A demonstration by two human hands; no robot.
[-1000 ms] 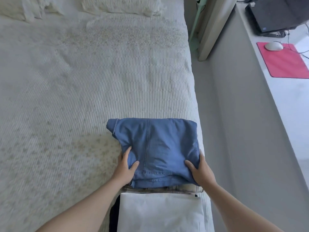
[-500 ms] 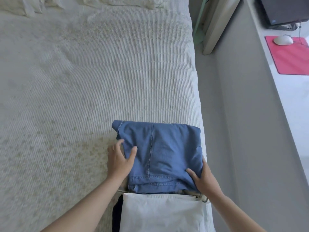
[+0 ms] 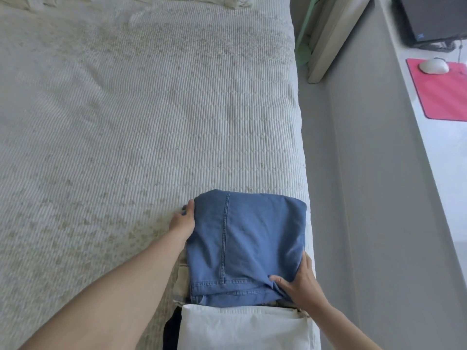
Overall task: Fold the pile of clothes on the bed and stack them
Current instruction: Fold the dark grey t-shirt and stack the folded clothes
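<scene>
Your left hand point(image 3: 182, 221) has slid to the folded jeans' point(image 3: 246, 245) far-left edge, your right hand point(image 3: 298, 280) pinches the near corner; denim's heavy, floppy, so support underneath

A home bedroom — a made bed point(image 3: 151, 122), and beside it a desk point(image 3: 414, 147) with mouse point(image 3: 434, 66).

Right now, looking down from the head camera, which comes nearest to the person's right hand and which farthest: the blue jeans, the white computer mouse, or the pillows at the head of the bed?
From the right hand:
1. Blue jeans: folded, in its grip at the bed's near edge.
2. White computer mouse: right, on the pink pad.
3. Pillows: far end of the bed.
</scene>
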